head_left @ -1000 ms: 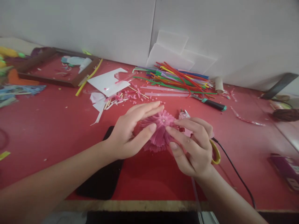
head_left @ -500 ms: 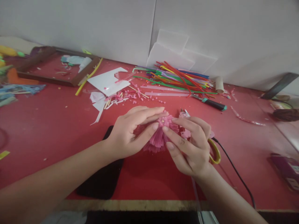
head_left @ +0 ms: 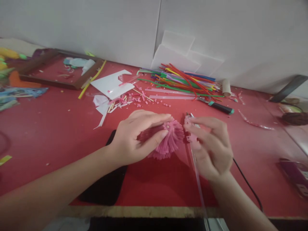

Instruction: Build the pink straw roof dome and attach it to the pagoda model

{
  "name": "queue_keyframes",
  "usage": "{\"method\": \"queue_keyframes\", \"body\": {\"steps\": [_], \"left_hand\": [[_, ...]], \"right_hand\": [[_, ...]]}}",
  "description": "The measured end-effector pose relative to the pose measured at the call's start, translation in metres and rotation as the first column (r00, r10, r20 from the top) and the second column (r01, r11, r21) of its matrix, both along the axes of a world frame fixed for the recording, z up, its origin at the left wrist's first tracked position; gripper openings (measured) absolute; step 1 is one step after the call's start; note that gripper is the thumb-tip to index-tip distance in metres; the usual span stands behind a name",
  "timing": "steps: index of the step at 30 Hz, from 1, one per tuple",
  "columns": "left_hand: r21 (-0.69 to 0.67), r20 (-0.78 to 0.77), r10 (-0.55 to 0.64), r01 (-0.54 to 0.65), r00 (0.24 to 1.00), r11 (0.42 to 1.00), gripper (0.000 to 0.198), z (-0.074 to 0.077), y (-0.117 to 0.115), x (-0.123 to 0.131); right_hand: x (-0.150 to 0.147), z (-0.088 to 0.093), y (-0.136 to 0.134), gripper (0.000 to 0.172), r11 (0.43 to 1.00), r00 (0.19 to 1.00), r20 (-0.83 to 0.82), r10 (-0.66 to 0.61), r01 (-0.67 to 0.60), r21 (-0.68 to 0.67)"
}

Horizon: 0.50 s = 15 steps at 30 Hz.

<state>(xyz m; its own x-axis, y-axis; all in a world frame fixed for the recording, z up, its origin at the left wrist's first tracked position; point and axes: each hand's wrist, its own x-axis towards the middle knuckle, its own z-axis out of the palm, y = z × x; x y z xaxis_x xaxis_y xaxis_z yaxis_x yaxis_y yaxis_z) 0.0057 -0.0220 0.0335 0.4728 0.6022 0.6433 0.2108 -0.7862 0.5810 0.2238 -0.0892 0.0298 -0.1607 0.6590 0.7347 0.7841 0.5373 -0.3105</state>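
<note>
My left hand point(head_left: 141, 136) is wrapped round a bundle of pink fuzzy strands point(head_left: 169, 141), like pipe cleaners fanned into a pompom. Its thumb and fingers press the sides; the trimmed tips face right and toward me. To the right, my right hand point(head_left: 209, 144) hovers with parted, slightly blurred fingers over a pink tool point(head_left: 192, 138) lying on the table. A dark cord point(head_left: 249, 184) runs out from behind this hand. Whether the fingertips touch the tool is unclear. Metal tips point(head_left: 189, 114) show just beyond it.
Coloured pipe cleaners point(head_left: 185, 80) lie in a heap at the back, with a utility knife point(head_left: 221, 107) before them. White scraps point(head_left: 112, 85) and pink clippings point(head_left: 139, 102) lie left of it. A black phone-like slab point(head_left: 103, 186) rests under my left forearm. A brown frame point(head_left: 48, 81) stands farther left.
My right hand has left the pink bundle and moved right, over the pink tool, covering the yellow handle seen before. My left hand keeps its hold, and the bundle has turned slightly.
</note>
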Motion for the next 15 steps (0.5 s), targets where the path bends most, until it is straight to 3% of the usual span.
{"method": "queue_keyframes", "body": {"steps": [2, 4, 8, 12, 15], "left_hand": [[0.008, 0.029, 0.016, -0.016, 0.999, 1.000, 0.030, 0.000, 0.000, 0.000], [0.030, 0.050, 0.027, -0.028, 0.998, 0.999, 0.029, 0.001, 0.001, 0.001], [0.072, 0.034, 0.008, -0.010, 0.999, 0.997, 0.028, 0.004, 0.004, 0.001], [0.091, 0.050, 0.001, -0.006, 0.999, 0.996, 0.027, 0.005, 0.004, 0.001], [0.077, 0.057, 0.028, -0.032, 0.998, 0.997, 0.025, 0.006, 0.003, 0.001]], "right_hand": [[0.019, -0.004, 0.003, 0.038, 0.984, 0.986, -0.031, -0.165, 0.163, -0.072], [0.041, -0.011, 0.006, 0.046, 0.930, 0.955, 0.079, -0.286, 0.296, -0.219], [0.074, -0.029, 0.008, 0.050, 0.758, 0.898, 0.346, -0.272, 0.422, -0.498], [0.078, -0.033, 0.009, 0.044, 0.730, 0.865, 0.463, -0.192, 0.442, -0.522], [0.074, -0.029, 0.010, 0.042, 0.700, 0.843, 0.474, -0.253, 0.498, -0.512]]}}
